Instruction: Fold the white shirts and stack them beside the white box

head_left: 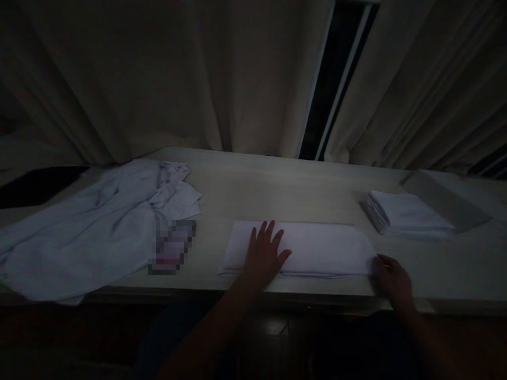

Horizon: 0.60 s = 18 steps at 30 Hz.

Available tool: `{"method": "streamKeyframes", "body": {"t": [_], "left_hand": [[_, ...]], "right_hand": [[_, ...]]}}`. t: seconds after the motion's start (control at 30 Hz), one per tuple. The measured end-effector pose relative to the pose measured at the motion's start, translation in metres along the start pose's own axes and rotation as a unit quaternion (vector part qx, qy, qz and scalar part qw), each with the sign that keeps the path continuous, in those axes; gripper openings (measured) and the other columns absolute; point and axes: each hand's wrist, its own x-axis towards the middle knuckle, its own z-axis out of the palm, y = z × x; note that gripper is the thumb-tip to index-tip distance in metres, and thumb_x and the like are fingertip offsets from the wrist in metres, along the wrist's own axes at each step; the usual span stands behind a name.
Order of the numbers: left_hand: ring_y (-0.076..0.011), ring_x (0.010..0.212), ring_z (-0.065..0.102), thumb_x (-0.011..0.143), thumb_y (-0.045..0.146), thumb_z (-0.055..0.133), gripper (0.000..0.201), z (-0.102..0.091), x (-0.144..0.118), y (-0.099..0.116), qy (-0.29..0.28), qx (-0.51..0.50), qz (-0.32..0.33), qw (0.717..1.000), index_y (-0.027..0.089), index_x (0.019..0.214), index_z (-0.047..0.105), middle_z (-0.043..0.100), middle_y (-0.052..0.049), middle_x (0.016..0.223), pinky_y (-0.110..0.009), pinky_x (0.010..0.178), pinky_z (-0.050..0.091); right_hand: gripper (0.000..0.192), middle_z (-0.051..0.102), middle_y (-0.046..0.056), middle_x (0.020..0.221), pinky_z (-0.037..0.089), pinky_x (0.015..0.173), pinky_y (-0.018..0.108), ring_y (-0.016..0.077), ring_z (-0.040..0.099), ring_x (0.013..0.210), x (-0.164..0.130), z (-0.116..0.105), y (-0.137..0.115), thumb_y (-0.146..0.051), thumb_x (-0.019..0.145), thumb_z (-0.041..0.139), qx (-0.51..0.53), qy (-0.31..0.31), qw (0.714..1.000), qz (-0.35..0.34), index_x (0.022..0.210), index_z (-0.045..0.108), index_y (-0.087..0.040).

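Note:
A white cloth (pixel 325 245), folded into a long flat strip, lies near the front edge of the table. My left hand (pixel 265 256) rests flat on its left part, fingers spread. At the cloth's right end, my right hand (pixel 394 279) pinches the edge between thumb and fingers. The light is dim, so the exact grip of the right fingertips is partly in shadow. Beyond the right hand sits a stack of folded white cloth (pixel 412 214).
To the left, a loose heap of white cloth (pixel 91 227) hangs slightly over the front edge of the pale table (pixel 269 184). A pixelated flat object (pixel 174 248) lies beside it. A grey box-like item (pixel 443 198) stands back right. Curtains (pixel 253 74) hang behind.

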Motion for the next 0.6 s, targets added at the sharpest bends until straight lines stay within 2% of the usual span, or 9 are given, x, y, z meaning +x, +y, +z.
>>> {"method": "streamKeyframes", "body": {"t": [0.1,0.27,0.5,0.6], "left_hand": [[-0.0302,0.150,0.013,0.089,0.068,0.035,0.068,0.015,0.001,0.005,-0.044,-0.013,0.013,0.999,0.031,0.146,0.040,0.025,-0.007,0.161,-0.058,0.119,0.013],[-0.0343,0.150,0.010,0.084,0.076,0.034,0.078,0.037,-0.018,0.006,-0.097,-0.048,0.020,0.994,0.033,0.149,0.034,0.024,-0.007,0.161,-0.064,0.118,0.007],[-0.0353,0.149,0.010,0.084,0.076,0.032,0.079,0.033,-0.009,-0.002,-0.122,-0.075,0.029,0.989,0.032,0.150,0.032,0.023,-0.007,0.161,-0.064,0.118,0.007],[-0.0344,0.150,0.010,0.086,0.074,0.029,0.077,0.032,-0.003,-0.003,-0.125,-0.078,0.030,0.989,0.032,0.150,0.033,0.023,-0.006,0.161,-0.063,0.119,0.006]], "right_hand": [[0.062,0.071,0.014,0.098,0.049,0.076,0.039,0.0270,0.066,0.080,0.001,0.002,-0.005,-0.062,0.081,0.051,-0.012,0.003,1.000,0.007,0.118,0.068,-0.015],[0.063,0.071,0.014,0.087,0.049,0.073,0.042,0.0294,0.066,0.074,0.006,0.006,-0.010,-0.065,0.080,0.051,-0.063,0.003,0.997,0.036,0.116,0.068,-0.016],[0.060,0.071,0.017,0.094,0.049,0.078,0.050,0.0374,0.067,0.086,0.013,0.010,-0.010,-0.067,0.080,0.048,-0.138,0.012,0.990,-0.005,0.111,0.068,-0.019],[0.057,0.071,0.019,0.092,0.049,0.076,0.051,0.0387,0.068,0.085,0.016,0.014,-0.007,-0.066,0.081,0.049,-0.160,0.022,0.987,-0.005,0.109,0.069,-0.021]]}}
